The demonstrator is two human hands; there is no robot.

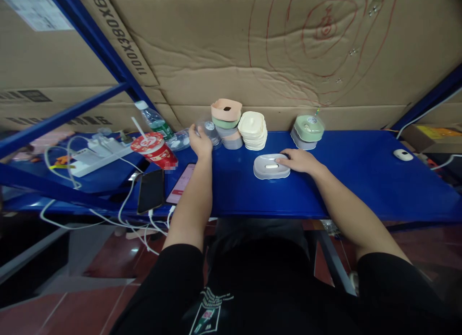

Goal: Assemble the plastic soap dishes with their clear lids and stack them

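Pale grey oval plastic dish (259, 171) on the blue worktop (364, 176), right hand on its edge

So the dish is lying flat near the front of the worktop, just right of the middle, with a small white oblong piece (272, 166) showing inside it. The right hand (296, 160) has its fingers on the right-hand rim. Can't tell if that grip is actually pinching the dish or just resting on it.

The left hand (200, 141) is further back, up against some clear plastic lids (210, 127), one with a round pale label. Its fingers are curled, but I can't tell whether that grip has a lid or is only touching.

Right by those lids is a stack with a peach-coloured cover (225, 109) on top, a dark opening in it, and green and grey pieces below. Next to that, a leaning pile of cream covers (252, 129). Behind and right of the dish sits a green box (308, 129) on a grey base.

Left side's cluttered: a red paper cup (155, 149) with a straw, tilted in this view, a water bottle (157, 123), plus a dark-screened phone (151, 191) beside a lit-up one (180, 185).
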